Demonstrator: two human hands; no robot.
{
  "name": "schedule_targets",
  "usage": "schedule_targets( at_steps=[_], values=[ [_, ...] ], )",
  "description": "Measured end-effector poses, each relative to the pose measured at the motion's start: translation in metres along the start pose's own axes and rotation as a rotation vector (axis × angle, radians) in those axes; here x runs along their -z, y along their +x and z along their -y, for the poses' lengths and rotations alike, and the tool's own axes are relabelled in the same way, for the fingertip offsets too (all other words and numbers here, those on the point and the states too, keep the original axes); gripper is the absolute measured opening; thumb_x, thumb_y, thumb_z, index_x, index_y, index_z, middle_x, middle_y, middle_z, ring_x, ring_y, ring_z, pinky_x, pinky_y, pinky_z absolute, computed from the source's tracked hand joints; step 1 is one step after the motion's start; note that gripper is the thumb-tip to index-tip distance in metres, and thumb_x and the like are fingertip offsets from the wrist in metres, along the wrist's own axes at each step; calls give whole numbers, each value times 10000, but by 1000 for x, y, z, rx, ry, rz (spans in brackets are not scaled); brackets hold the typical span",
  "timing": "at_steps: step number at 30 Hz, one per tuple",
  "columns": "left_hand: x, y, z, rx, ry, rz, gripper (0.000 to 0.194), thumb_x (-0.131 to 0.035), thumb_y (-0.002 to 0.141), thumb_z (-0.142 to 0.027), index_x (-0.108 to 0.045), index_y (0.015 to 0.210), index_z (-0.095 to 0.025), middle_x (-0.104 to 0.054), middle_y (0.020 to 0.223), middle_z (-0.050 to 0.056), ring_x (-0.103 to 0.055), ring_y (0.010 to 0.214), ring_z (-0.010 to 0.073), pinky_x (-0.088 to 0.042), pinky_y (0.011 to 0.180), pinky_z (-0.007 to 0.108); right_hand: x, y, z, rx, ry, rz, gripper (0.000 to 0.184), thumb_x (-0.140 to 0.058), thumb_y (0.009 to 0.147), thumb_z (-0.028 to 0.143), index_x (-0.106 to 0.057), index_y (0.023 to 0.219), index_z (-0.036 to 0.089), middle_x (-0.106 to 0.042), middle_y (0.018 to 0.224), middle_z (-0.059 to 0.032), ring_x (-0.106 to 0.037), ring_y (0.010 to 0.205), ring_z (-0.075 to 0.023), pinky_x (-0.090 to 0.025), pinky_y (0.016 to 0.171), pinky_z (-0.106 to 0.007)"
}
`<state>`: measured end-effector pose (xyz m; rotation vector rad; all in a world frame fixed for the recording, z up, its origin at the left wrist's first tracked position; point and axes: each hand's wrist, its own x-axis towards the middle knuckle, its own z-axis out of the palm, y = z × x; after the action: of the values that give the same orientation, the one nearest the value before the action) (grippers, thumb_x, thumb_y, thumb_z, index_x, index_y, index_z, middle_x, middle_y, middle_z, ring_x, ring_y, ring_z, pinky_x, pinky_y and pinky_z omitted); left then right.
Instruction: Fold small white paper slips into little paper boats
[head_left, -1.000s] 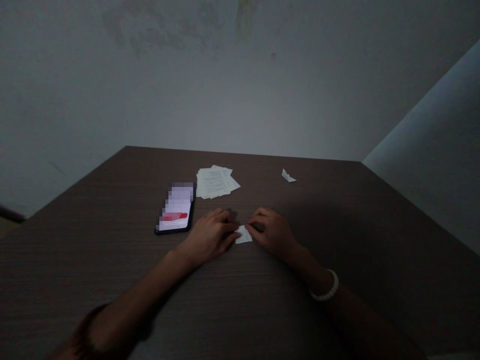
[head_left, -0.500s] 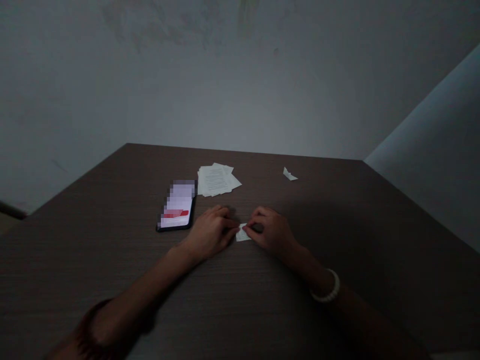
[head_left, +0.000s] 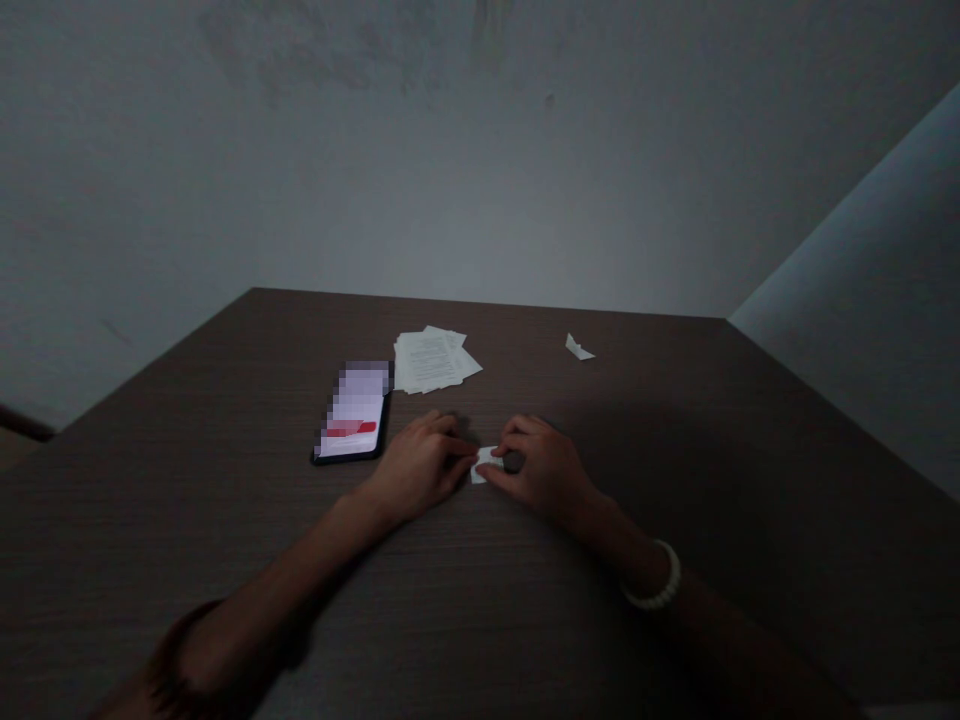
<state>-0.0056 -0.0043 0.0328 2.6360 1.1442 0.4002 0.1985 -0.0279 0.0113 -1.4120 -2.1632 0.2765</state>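
Observation:
A small piece of folded white paper (head_left: 487, 460) lies on the table between my two hands. At its left edge my left hand (head_left: 424, 462) pinches it between thumb and forefinger. My right hand (head_left: 544, 462) is on the paper from the other side, thumb laid across its lower part and forefinger near its upper right, with a small gap between the two tips. Its other fingers are curled in. Part of the paper's right side is hidden by the right hand.
A phone (head_left: 352, 415) with a lit screen lies left of my left hand. Beyond it rests a loose stack of printed paper sheets (head_left: 431, 362). A small folded paper boat (head_left: 577, 348) sits farther back on the right. The brown table (head_left: 480, 610) meets a grey wall (head_left: 480, 200).
My right thumb has slid left and down across the paper, parting from the forefinger. More of the paper's upper right shows. My left hand keeps its place.

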Motion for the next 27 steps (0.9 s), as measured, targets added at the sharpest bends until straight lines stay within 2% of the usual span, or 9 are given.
schedule_targets(
  at_steps=[10,15,17,19,21,27],
  values=[
    [-4,-1,4,2,-5,-5,206,-569,892,-234,-754,981,-217,-601,894,78,-543,902,244,-451,773,363,1,-2,6,0,-62,3,281,-784,712,450,-673,778,200,-637,874,-23,-581,861,-194,-444,735,-307],
    [-3,-2,2,-3,1,-9,216,-586,894,-308,-748,1003,-216,-591,890,78,-542,896,247,-454,769,372,0,-3,2,23,-19,-6,404,-808,646,550,-671,790,198,-639,892,-31,-578,862,-200,-441,721,-308],
    [-3,-2,2,-3,5,-12,234,-603,887,-345,-745,1020,-215,-586,880,77,-541,895,249,-454,763,371,-1,-3,-1,28,12,2,358,-788,690,527,-686,801,203,-641,898,-33,-578,857,-192,-441,728,-304],
    [-3,-2,2,-2,9,-15,258,-620,877,-377,-741,1037,-214,-583,877,75,-541,900,253,-457,765,373,-1,-2,-4,26,41,2,214,-735,786,424,-703,795,213,-646,889,-27,-581,845,-177,-442,745,-298],
    [-4,-2,2,3,10,-15,277,-640,863,-393,-737,1052,-216,-586,894,76,-541,911,257,-460,782,383,-3,-1,-6,7,64,-26,100,-699,820,302,-708,770,216,-648,863,-18,-586,837,-167,-442,759,-292],
    [-5,-2,3,4,-9,-17,271,-655,855,-393,-733,1050,-222,-596,929,74,-544,936,259,-465,812,395,-6,2,-7,-47,121,-40,67,-705,804,268,-723,772,212,-661,825,-8,-609,798,-155,-448,726,-278]
  ],
)
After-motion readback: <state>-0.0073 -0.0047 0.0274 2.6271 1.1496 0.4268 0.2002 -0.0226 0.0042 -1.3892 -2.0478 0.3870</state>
